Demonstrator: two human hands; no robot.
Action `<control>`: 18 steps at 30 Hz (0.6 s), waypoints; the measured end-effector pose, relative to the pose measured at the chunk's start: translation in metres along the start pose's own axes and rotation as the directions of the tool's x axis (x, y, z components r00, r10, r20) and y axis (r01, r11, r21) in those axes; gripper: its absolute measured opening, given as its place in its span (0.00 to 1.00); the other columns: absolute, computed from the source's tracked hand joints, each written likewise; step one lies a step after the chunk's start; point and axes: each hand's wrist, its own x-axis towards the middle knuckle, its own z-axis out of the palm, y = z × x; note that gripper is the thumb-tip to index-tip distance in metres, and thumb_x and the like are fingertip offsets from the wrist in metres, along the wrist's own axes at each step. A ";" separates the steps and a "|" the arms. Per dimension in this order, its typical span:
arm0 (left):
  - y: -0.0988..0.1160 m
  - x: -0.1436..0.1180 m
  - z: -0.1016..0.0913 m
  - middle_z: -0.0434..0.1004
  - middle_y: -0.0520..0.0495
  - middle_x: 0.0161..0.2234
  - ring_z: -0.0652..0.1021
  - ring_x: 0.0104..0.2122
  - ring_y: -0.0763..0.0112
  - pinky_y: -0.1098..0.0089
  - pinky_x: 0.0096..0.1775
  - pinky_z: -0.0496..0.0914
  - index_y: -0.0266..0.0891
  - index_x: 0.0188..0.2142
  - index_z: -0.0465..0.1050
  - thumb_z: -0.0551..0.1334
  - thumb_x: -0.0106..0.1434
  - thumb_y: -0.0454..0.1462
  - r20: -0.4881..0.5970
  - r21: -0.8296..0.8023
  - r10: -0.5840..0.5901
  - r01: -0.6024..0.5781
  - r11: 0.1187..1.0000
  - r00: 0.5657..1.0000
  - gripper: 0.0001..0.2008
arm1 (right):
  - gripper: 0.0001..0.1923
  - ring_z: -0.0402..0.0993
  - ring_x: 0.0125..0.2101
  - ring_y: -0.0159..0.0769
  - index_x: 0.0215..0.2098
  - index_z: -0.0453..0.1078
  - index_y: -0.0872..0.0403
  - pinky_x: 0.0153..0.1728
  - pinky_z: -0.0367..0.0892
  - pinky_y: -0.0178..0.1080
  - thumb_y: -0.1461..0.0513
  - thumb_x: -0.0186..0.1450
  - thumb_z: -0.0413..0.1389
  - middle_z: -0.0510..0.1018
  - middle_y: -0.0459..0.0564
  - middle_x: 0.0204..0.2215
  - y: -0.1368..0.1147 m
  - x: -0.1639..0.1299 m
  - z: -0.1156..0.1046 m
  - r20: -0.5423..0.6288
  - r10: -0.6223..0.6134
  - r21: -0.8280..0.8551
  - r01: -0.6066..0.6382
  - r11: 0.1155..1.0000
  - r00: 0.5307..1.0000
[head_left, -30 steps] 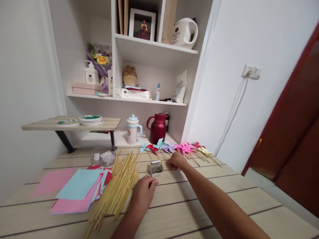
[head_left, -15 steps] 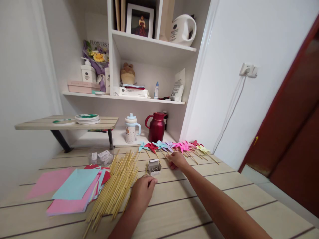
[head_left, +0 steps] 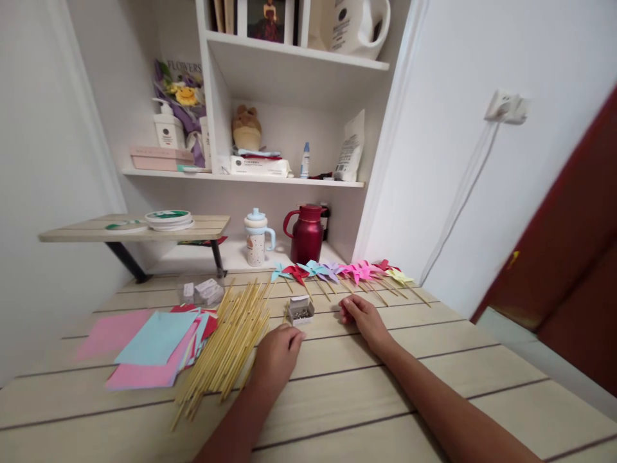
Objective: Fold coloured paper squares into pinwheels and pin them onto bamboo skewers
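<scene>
My left hand (head_left: 277,352) rests on the table with its fingers curled in, and nothing shows in it. Just beyond its fingertips stands a small open white box (head_left: 301,311) of metal pins. Bamboo sticks (head_left: 231,341) lie in a loose pile to the left of that hand. My right hand (head_left: 362,318) is to the right of the box, fingers loosely closed, with nothing visible between them. Behind it lies a row of paper pinwheels on sticks, among them a pink pinwheel (head_left: 359,271), a purple pinwheel (head_left: 331,272) and a yellow pinwheel (head_left: 400,277).
Coloured paper sheets (head_left: 157,339) are stacked at the left, near a clear container (head_left: 201,292) of small boxes. A low wooden stand (head_left: 212,227) rises behind them. A lidded cup (head_left: 257,238) and a red jug (head_left: 307,235) stand under the white shelves (head_left: 289,61).
My right hand has drawn back from the pinwheel sticks, toward me and to the right. My left hand stays by the pin box. The camera view has tilted down slightly.
</scene>
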 end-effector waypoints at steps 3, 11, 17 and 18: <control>0.009 -0.006 -0.002 0.79 0.49 0.29 0.77 0.30 0.68 0.69 0.33 0.64 0.41 0.29 0.77 0.56 0.66 0.36 0.010 0.095 0.105 -0.106 0.990 0.994 0.12 | 0.22 0.71 0.23 0.33 0.33 0.71 0.56 0.28 0.67 0.37 0.45 0.62 0.55 0.76 0.47 0.24 -0.001 -0.003 0.000 0.020 -0.025 -0.003 0.025 1.000 1.000; 0.047 -0.023 -0.022 0.77 0.50 0.26 0.75 0.28 0.69 0.67 0.35 0.65 0.41 0.30 0.75 0.58 0.67 0.38 -0.016 0.267 0.374 -0.357 0.895 0.927 0.10 | 0.20 0.71 0.22 0.35 0.32 0.72 0.55 0.27 0.66 0.37 0.45 0.60 0.56 0.76 0.46 0.21 -0.001 -0.007 -0.003 0.072 -0.037 -0.078 0.043 0.996 0.997; 0.071 -0.028 -0.057 0.78 0.50 0.29 0.75 0.31 0.70 0.66 0.37 0.65 0.42 0.37 0.76 0.54 0.69 0.37 -0.213 0.322 0.393 -0.315 0.893 0.895 0.11 | 0.18 0.68 0.21 0.33 0.29 0.72 0.54 0.26 0.64 0.36 0.48 0.60 0.57 0.75 0.45 0.20 -0.002 -0.005 -0.003 0.126 -0.065 -0.114 0.079 0.990 0.990; 0.068 -0.030 -0.066 0.78 0.49 0.30 0.75 0.32 0.69 0.66 0.37 0.66 0.41 0.36 0.76 0.54 0.69 0.36 -0.249 0.335 0.380 -0.289 0.897 0.891 0.11 | 0.18 0.68 0.21 0.33 0.30 0.72 0.55 0.26 0.64 0.36 0.48 0.60 0.56 0.75 0.45 0.20 -0.002 -0.005 -0.003 0.135 -0.064 -0.113 0.080 0.990 0.989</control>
